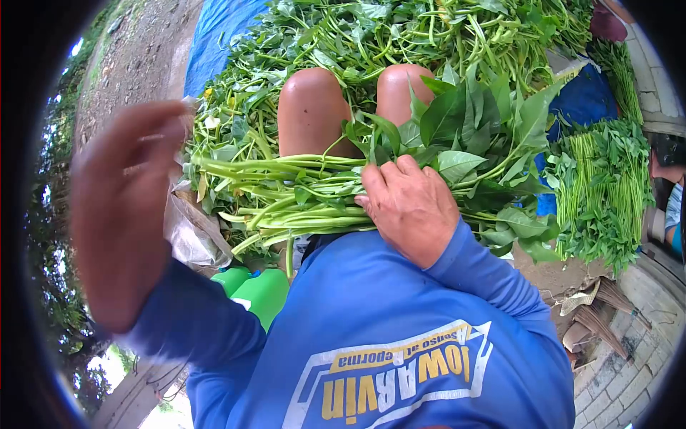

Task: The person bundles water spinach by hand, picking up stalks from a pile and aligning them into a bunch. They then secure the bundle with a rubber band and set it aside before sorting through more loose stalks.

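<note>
A bunch of water spinach (307,207) lies across my lap, pale stems to the left and broad pointed leaves to the right. My right hand (414,204) is closed over the middle of the stems, pressing them together near my belly. My left hand (132,186) is raised at the left, apart from the bunch and smeared by motion. Something small and pale shows at its fingertips, too blurred to name. Beyond my knees spreads a large heap of loose leafy greens (343,39).
At the right, neatly stacked greens (597,193) lie beside a blue sheet (582,100). Green plastic containers (261,294) stand by my left side, below a pale sack (193,225). Stick brooms (604,329) lie on the right near paving. Part of another person (672,175) shows at the right edge.
</note>
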Demonstrator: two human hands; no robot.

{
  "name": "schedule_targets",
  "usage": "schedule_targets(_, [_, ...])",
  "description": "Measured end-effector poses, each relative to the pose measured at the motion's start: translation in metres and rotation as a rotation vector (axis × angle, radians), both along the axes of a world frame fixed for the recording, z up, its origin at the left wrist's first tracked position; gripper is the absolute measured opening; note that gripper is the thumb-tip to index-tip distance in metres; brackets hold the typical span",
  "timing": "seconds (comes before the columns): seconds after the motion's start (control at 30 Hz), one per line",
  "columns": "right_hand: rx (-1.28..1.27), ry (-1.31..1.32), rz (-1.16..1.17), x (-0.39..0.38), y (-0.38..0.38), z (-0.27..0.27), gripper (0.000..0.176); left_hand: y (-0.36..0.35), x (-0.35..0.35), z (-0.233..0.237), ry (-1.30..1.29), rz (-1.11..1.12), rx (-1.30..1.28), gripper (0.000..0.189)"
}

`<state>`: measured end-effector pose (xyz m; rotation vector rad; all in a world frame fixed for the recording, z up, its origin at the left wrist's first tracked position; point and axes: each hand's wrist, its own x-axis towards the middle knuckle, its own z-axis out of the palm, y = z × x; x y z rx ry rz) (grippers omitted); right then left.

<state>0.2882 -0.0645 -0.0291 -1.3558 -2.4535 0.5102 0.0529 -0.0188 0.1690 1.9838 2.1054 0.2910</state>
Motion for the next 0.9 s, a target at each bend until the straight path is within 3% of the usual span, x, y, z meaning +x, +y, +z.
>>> schedule_targets(0.03, [-0.005,0.006,-0.001,-0.001,0.003,0.000,0.029,0.003,0.005,-0.027,0.163,-0.235,0.030,0.023])
schedule_targets(0.07, [0.003,0.005,0.022,0.000,0.010,-0.002,0.030,0.004,0.007,-0.084,0.067,-0.405,0.196,0.018])
schedule_targets(0.13, [0.020,0.001,0.053,0.003,0.021,-0.003,0.031,0.021,0.042,-0.150,0.194,-0.391,-0.148,0.011])
schedule_targets(0.23, [0.013,-0.027,0.049,0.001,0.024,-0.007,0.029,0.037,0.042,-0.207,0.177,-0.464,-0.066,0.017])
schedule_targets(0.3, [-0.059,0.003,0.027,0.000,0.017,-0.001,0.029,0.037,0.040,-0.221,0.131,-0.472,-0.010,0.019])
schedule_targets(0.4, [-0.062,-0.011,0.014,0.004,0.013,0.014,0.029,0.027,0.033,-0.230,-0.163,-0.342,0.167,0.021])
schedule_targets(0.5, [0.102,-0.017,0.018,0.015,0.003,0.012,0.035,0.009,0.033,-0.222,-0.549,-0.302,0.049,0.023])
schedule_targets(0.73, [-0.002,-0.079,-0.016,0.020,-0.011,0.013,0.039,0.005,0.044,-0.214,-0.357,-0.519,-0.155,0.021])
schedule_targets(0.87, [0.007,-0.101,-0.016,0.017,-0.010,0.014,0.038,0.053,0.069,-0.204,-0.094,-0.650,-0.615,0.025])
schedule_targets(0.9, [-0.002,-0.105,-0.012,0.017,-0.010,0.015,0.041,0.069,0.076,-0.212,-0.138,-0.709,-0.712,0.030])
